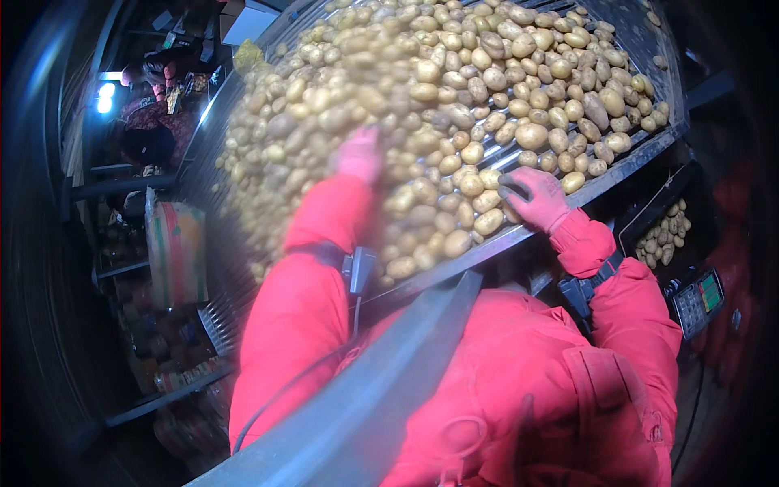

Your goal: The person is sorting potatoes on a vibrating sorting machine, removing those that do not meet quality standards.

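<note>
A broad heap of potatoes [487, 79] covers a slatted metal sorting table [487, 159] in front of me. My left hand [360, 155], in a pink glove, reaches into the middle of the heap. Motion blurs that hand and the potatoes around it, so any grip there is unclear. Close to the table's near edge, my right hand [538, 196] wears a similar glove and touches potatoes with bent fingers. A gap shows between its thumb and fingers, with nothing in it. One potato [511, 213] lies partly hidden beneath this hand.
A metal beam [365, 389] crosses between me and the table. Below the table's right side are a dark container [660, 234] of potatoes and a keypad unit with a green display [698, 302]. At left stand a striped sack [178, 252] and another person [149, 122]. A cable [286, 380] runs along my left sleeve.
</note>
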A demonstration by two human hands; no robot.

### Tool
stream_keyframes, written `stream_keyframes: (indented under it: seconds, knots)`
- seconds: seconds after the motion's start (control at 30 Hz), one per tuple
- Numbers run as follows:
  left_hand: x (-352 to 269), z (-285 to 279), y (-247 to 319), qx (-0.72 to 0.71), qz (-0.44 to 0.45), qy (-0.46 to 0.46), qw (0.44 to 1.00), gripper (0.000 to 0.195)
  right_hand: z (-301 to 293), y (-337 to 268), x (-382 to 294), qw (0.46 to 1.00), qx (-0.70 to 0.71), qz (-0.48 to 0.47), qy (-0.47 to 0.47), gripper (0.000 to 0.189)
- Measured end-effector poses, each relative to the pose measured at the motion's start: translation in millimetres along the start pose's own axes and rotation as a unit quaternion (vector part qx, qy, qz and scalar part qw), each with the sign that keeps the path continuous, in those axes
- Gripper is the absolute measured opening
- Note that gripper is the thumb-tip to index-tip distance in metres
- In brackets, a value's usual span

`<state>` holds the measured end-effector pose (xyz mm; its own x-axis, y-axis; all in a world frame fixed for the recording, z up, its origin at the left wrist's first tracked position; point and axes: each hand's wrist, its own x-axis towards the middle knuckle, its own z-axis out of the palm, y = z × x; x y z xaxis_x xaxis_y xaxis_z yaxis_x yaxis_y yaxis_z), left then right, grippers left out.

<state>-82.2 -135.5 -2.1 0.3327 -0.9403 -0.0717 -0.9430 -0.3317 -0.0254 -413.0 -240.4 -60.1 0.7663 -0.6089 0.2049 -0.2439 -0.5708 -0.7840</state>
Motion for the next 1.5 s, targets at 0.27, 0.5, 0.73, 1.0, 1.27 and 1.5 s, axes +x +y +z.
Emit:
stream_keyframes:
  seconds: [0.27,0.5,0.73,1.0,1.27,1.5]
  knots:
    - [4,8,-12,-0.108,-0.071,0.0,0.992,0.037,3,1,-2,1.0,-0.009,0.013,0.007,0.023]
    - [19,-12,20,-0.072,-0.17,-0.065,0.981,0.037,1,2,-3,0.999,-0.034,0.01,-0.005,0.023]
    - [-7,-13,13,-0.361,-0.228,-0.153,0.891,0.051,3,-2,0,1.0,-0.024,0.007,0.0,0.022]
    - [-53,-18,95,-0.469,-0.16,-0.087,0.864,0.043,24,-63,22,0.993,0.117,0.005,-0.027,0.055]
    - [-82,-25,73,-0.415,-0.067,-0.079,0.904,0.028,41,-48,28,0.978,0.195,0.073,-0.018,0.035]
    - [-74,-29,-42,-0.236,-0.406,0.066,0.88,0.039,17,-56,29,0.763,0.565,0.281,-0.14,0.034]
